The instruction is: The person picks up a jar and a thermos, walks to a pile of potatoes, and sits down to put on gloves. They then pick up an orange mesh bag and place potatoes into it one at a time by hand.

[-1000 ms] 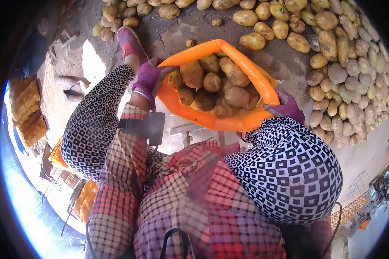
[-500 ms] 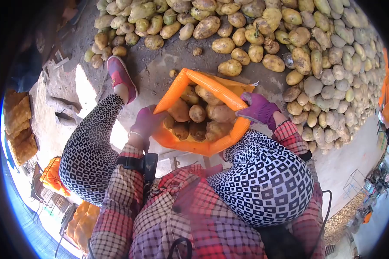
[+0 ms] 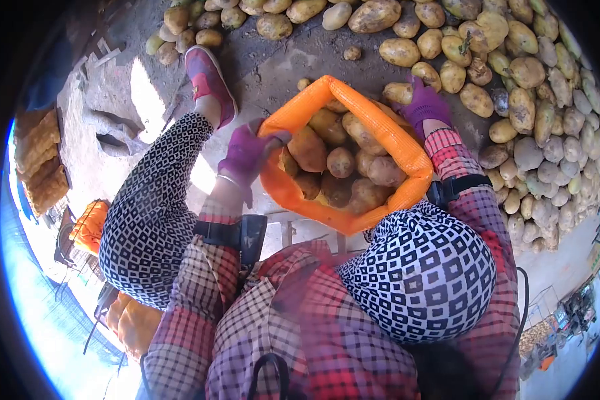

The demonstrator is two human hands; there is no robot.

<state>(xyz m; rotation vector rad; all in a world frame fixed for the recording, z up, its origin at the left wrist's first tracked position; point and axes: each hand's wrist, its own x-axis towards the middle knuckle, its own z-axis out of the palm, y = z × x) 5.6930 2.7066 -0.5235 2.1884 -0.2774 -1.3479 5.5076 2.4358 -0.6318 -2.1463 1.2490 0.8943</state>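
Note:
An orange mesh bag (image 3: 313,214), its mouth wide, holds several potatoes (image 3: 341,162) in front of my body. My left hand (image 3: 247,153), in a purple glove, is closed on the left side of the bag's rim. Beyond the bag's far right side, my right hand (image 3: 428,107), gloved too, has thumb and fingers around the near end of a potato (image 3: 397,92) on the ground. Its fingertips are partly hidden.
A large heap of potatoes (image 3: 547,160) spreads along the far side and right. My shoe (image 3: 209,83) stands left of the bag. Filled orange sacks (image 3: 135,325) and a bundle of orange mesh (image 3: 90,227) lie at the left.
My right hand has let go of the bag's right rim and reached forward to a potato on the ground. My left hand still grips the rim. The whole view has shifted.

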